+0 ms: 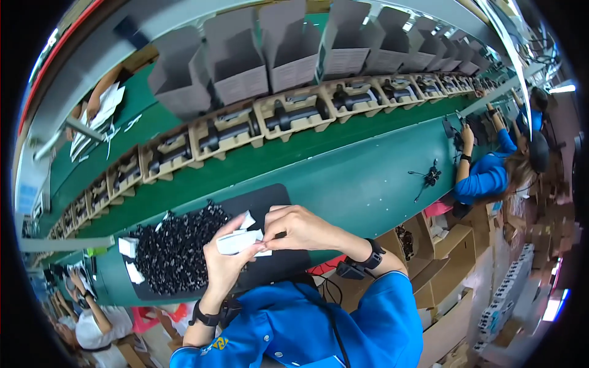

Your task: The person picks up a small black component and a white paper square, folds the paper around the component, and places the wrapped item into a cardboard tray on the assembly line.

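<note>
My left hand (pixel 222 264) holds a small white paper packet (pixel 238 241) over the black mat (pixel 270 199). My right hand (pixel 300 228) pinches the same packet at its right end, with a small dark piece between the fingertips. Both hands hover just right of a heap of small black parts (pixel 175 251) piled on the mat. More white packets (pixel 129 246) lie at the heap's left edge. Both wrists wear black bands, and my sleeves are blue.
A green conveyor belt (pixel 343 178) runs past the mat, carrying cardboard trays (pixel 293 113) with black tools and open grey boxes (pixel 236 58) behind them. A person in blue (pixel 491 175) works at the right; another sits at lower left (pixel 98 325). Cartons (pixel 451 245) stand under the table.
</note>
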Demonstrator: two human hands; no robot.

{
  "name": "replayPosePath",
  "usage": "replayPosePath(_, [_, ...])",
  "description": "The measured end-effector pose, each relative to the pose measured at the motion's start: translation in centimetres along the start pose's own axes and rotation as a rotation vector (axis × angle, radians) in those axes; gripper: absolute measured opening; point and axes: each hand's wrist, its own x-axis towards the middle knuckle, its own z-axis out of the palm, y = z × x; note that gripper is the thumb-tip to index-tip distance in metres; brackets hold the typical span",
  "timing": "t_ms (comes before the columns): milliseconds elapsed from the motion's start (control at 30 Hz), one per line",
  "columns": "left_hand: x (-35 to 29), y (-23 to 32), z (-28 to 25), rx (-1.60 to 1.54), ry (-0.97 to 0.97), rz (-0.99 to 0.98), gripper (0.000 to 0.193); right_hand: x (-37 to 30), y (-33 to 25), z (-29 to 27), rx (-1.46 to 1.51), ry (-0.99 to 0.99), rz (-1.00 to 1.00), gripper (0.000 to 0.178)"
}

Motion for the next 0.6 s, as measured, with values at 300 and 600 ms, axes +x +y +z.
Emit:
replayPosePath(300, [5.3, -3.3, -0.2, 0.029, -0.023, -0.014, 0.034, 1.5, 5.3, -7.6, -0.124, 0.162, -0.036, 0.009])
replayPosePath(600, [4.2, -3.9, -5.1, -0.112, 0.336, -0.136, 0.031, 4.4, 25.5, -15.7, -1.174, 0.854, 0.272, 0.007])
